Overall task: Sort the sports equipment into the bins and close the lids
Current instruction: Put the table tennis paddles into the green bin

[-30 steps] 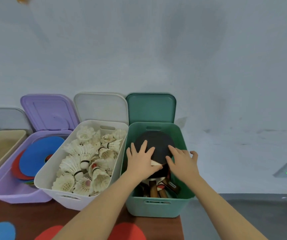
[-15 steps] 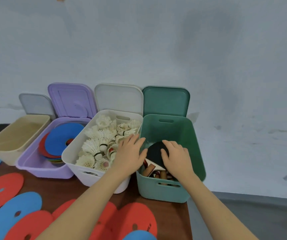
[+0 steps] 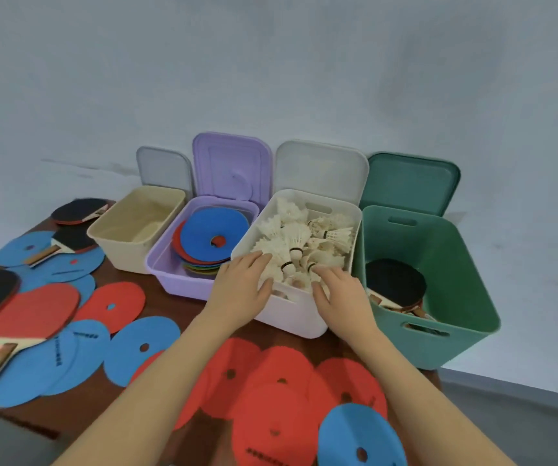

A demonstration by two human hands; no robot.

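Four open bins stand in a row against the wall: a beige bin (image 3: pixel 109 237), a purple bin (image 3: pixel 166 274) with flat discs, a white bin (image 3: pixel 291 314) full of shuttlecocks (image 3: pixel 291 243), and a green bin (image 3: pixel 455 264) holding table tennis paddles (image 3: pixel 395 280). Each lid is propped upright behind its bin. My left hand (image 3: pixel 240 290) rests with straight fingers on the white bin's near-left rim and the shuttlecocks. My right hand (image 3: pixel 341 294) lies with spread fingers over the near-right rim, touching the shuttlecocks.
Red discs (image 3: pixel 270 398) and blue discs (image 3: pixel 143 344) lie scattered over the brown table (image 3: pixel 176 307). Several paddles (image 3: pixel 18 317) lie among them at the left. The table's right edge ends just past the green bin, with grey floor (image 3: pixel 523 398) beyond.
Both hands left the paddles in the green bin and moved left onto the white shuttlecock bin. The view swung left and down, showing more table.
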